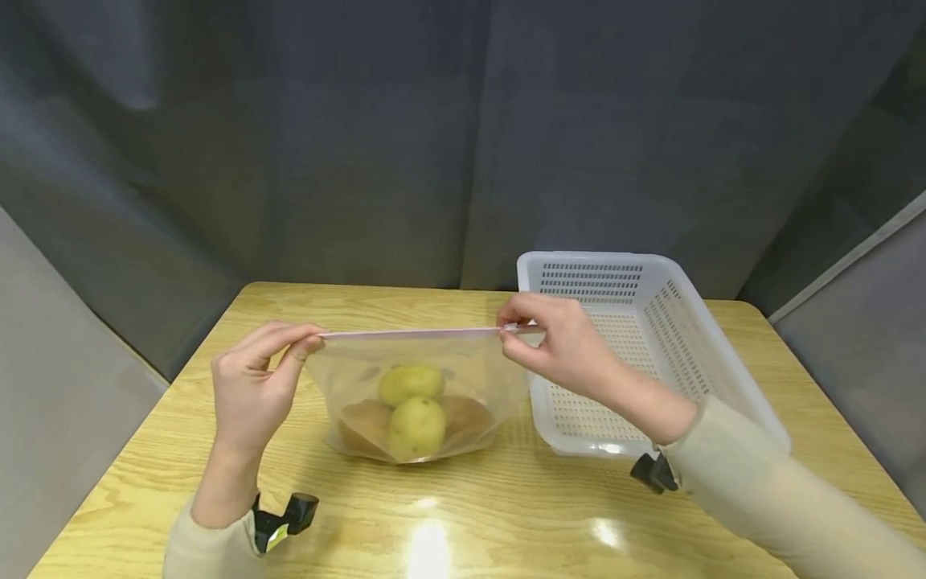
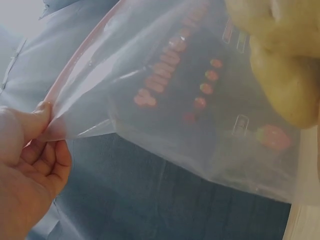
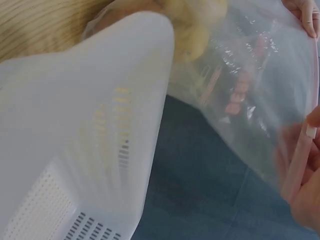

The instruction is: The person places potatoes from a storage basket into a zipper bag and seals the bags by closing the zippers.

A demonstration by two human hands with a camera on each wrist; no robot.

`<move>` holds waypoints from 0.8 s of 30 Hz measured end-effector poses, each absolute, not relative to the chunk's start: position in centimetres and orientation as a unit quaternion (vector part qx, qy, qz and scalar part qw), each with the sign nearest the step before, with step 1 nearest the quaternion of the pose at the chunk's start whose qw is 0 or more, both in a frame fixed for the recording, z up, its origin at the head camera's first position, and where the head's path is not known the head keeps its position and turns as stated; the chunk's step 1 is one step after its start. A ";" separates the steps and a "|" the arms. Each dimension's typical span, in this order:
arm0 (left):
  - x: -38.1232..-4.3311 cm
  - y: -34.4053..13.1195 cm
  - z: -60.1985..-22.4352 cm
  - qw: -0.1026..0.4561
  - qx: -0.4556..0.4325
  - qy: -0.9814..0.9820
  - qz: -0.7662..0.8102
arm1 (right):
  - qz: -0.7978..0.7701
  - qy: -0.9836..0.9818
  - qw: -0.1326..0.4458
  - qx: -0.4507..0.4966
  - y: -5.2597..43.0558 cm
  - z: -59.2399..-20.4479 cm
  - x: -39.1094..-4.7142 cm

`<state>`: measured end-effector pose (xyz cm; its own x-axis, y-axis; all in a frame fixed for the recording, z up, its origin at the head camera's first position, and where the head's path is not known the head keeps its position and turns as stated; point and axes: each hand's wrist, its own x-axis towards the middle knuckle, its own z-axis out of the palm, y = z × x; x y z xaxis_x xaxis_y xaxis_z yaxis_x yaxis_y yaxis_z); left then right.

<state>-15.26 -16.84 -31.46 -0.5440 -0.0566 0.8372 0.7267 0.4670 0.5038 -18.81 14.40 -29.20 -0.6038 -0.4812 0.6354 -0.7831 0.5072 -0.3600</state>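
Note:
A translucent zip bag point(image 1: 463, 366) stands on the table with its pink zip edge point(image 1: 412, 333) pulled taut and level. Inside lie two yellow-green round pieces of produce point(image 1: 417, 428) and two brownish-orange ones point(image 1: 365, 426); their exact kind cannot be told. My left hand point(image 1: 253, 382) pinches the zip's left end between thumb and fingers. At the right end, my right hand point(image 1: 571, 346) pinches the small white zip slider point(image 3: 311, 131), with a short bit of the zip beyond it. Pink printing point(image 2: 162, 70) shows on the bag in the left wrist view.
A white perforated plastic basket point(image 1: 723, 362) stands right of the bag, under my right forearm. The wooden table point(image 1: 347, 523) ends at a dark grey curtain point(image 1: 362, 161) behind. A black wrist camera point(image 1: 300, 512) sits on each wrist.

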 end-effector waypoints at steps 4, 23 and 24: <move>-15.3 -17.2 -31.4 0.419 -0.225 -0.742 -0.473 | 0.318 -0.832 0.251 0.380 15.1 -29.3 -18.9; -15.3 -18.2 -31.4 0.388 -0.212 -0.735 -0.514 | 0.283 -0.844 0.267 0.369 17.6 -29.5 -19.1; -15.3 -18.3 -31.4 0.383 -0.207 -0.742 -0.509 | 0.279 -0.846 0.261 0.371 17.8 -29.5 -19.1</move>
